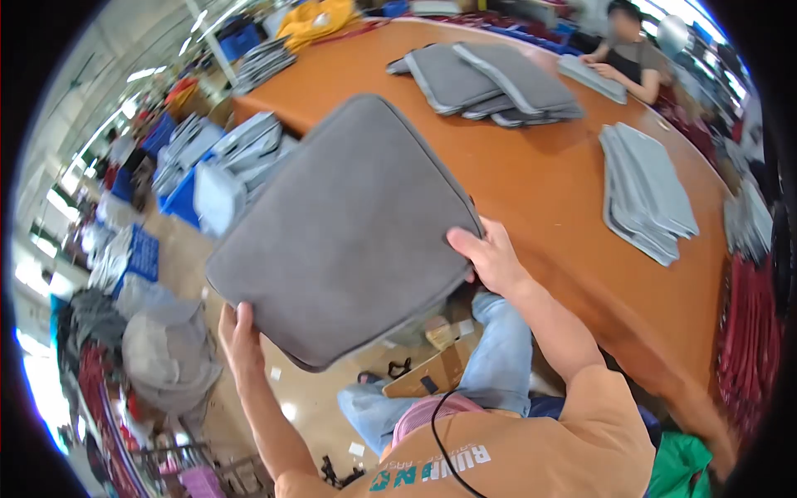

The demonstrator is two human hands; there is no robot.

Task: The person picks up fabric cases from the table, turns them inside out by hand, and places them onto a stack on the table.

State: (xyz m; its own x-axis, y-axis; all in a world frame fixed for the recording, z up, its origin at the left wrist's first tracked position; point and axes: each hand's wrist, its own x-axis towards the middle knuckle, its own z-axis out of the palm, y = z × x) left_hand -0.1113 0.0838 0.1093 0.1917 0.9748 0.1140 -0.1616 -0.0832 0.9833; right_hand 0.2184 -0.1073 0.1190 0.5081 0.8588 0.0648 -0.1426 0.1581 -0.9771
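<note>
Gray padded panel (344,236) held up between both hands, off the worktop (548,187): left hand (242,340) pinching its near corner, right hand (491,256) gripping the side edge, thumb on top. Orange worktop, curved rim; bare stretch between panel and pale stack (647,191). Blue crates (178,206) beyond, tiled floor below.

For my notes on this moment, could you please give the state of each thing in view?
Dark grey piece: held raised, tilted.
Left hand: closed on its lower left edge.
Right hand: closed on its right corner.
Dark grey stack: loosely overlapped, on the table.
Pale grey stack: slightly fanned, on the table.
Blue bin: filled with grey pieces.
Co-worker: hands on a pale grey piece.
</note>
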